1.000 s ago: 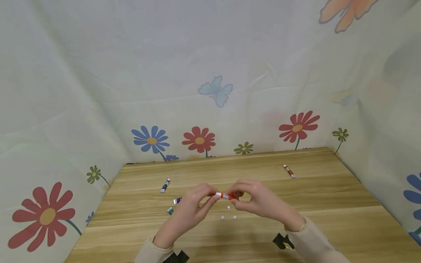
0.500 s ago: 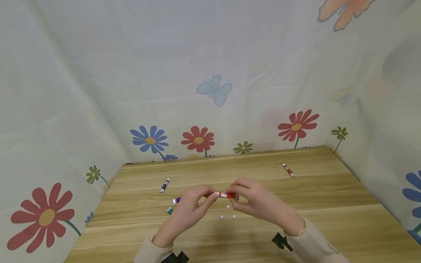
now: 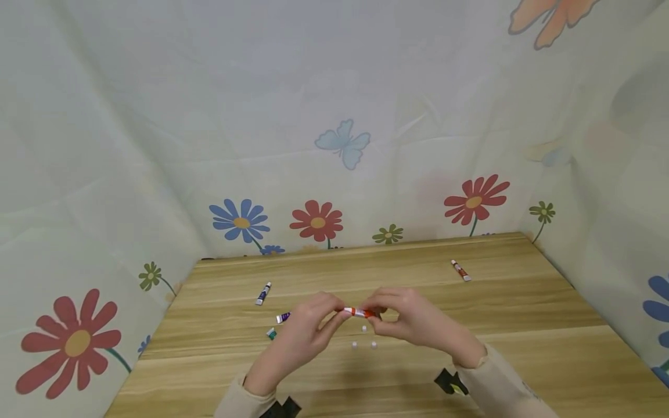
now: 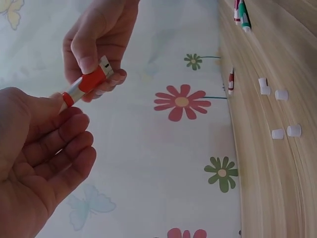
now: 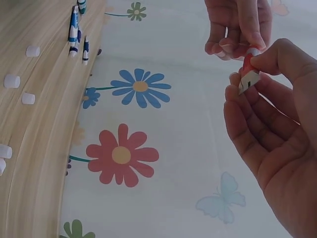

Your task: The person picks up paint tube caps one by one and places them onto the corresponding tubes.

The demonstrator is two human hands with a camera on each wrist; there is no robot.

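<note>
Above the table, in the head view, both hands meet at a small red and white paint tube (image 3: pixel 359 312). My left hand (image 3: pixel 309 327) pinches its white cap end between thumb and index finger. In the left wrist view the other fingers of the left hand (image 4: pixel 47 148) are loosely bent below the tube. My right hand (image 3: pixel 410 319) grips the red body near the flat crimped end. The right wrist view shows that flat end (image 5: pixel 249 82) sticking out beside the thumb of the right hand (image 5: pixel 277 114). The cap itself is mostly covered by the left fingertips.
Several white caps (image 3: pixel 364 329) stand on the wooden table (image 3: pixel 397 267) below the hands. A dark blue tube (image 3: pixel 263 294), a purple tube (image 3: pixel 283 317) and a green tube (image 3: pixel 271 334) lie at left. A brown-red tube (image 3: pixel 461 270) lies far right. Flowered cloth (image 3: pixel 261 145) hangs behind.
The right hand's fingers turned slightly at the tube, showing more of its end half a second ago, then less now. The left hand keeps its pinch. The table items stay put.
</note>
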